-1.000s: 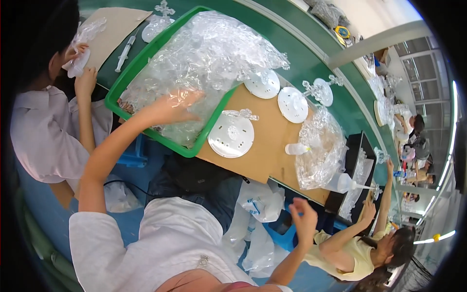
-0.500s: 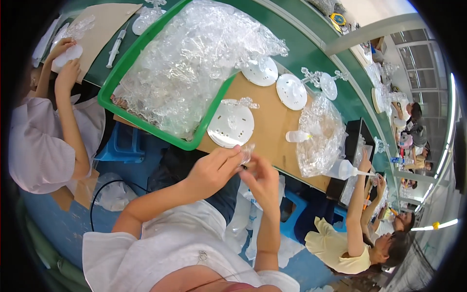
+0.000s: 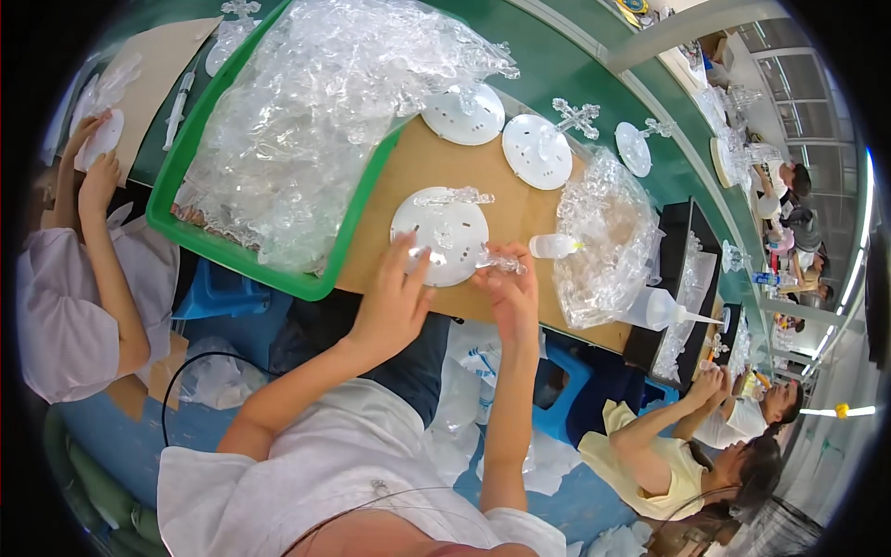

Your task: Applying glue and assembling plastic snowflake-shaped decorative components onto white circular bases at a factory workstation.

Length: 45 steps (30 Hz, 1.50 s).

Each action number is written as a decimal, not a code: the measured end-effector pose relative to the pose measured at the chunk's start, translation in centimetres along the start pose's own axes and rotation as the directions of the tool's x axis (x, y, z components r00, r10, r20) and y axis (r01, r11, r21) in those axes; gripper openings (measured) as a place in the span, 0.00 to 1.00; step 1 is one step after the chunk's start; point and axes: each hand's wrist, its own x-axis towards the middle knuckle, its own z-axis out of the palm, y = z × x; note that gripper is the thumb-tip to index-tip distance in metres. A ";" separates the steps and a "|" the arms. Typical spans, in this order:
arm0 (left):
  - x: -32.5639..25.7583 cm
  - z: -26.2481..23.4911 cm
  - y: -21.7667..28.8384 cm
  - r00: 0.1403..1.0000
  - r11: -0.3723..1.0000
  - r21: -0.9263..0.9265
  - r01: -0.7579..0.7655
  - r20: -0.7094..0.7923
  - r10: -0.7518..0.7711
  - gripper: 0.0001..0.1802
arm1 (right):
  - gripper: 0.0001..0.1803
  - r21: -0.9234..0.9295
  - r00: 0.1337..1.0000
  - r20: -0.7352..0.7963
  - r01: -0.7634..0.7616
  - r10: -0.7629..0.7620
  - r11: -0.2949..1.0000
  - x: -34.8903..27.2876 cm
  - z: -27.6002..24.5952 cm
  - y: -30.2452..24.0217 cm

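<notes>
A round white plate [image 3: 436,246] with small slots lies on the brown board in front of me, and a clear ornate plastic piece [image 3: 452,196] rests across its far part. My left hand [image 3: 394,302] is open, its spread fingers reaching over the plate's near left edge; whether they press on it I cannot tell. At the plate's right edge my right hand [image 3: 510,292] pinches a small clear plastic piece [image 3: 502,264], partly hidden by the fingers. Right of that hand a small white bottle [image 3: 555,246] with a yellowish tip lies on its side.
A green tray [image 3: 320,278] heaped with clear bagged parts stands left. Behind are more white plates [image 3: 536,153] with clear crosses. To the right lie a clear plastic bag [image 3: 605,251], a nozzle bottle [image 3: 654,309] and a black bin [image 3: 645,348]. People work on both sides.
My hands have moved apart and forward from close together near the table edge. The left has come onto the plate; the right keeps a clear piece. The co-worker at right has drawn back an arm.
</notes>
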 end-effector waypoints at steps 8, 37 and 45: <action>3.4 0.6 -1.9 0.957 0.985 0.018 0.172 -0.242 -0.162 0.33 | 0.12 0.038 0.995 -0.097 -0.005 0.009 0.999 -0.7 2.0 1.5; 2.3 -2.3 0.1 0.890 -0.428 -0.858 0.283 0.402 -0.217 0.25 | 0.16 -0.303 0.875 -0.402 0.152 -0.271 0.941 -2.8 5.6 1.2; 2.3 -2.6 -0.1 0.899 -0.303 -0.900 0.313 0.384 -0.212 0.25 | 0.16 -0.587 0.847 -0.354 0.127 -0.395 0.799 -2.6 6.3 0.1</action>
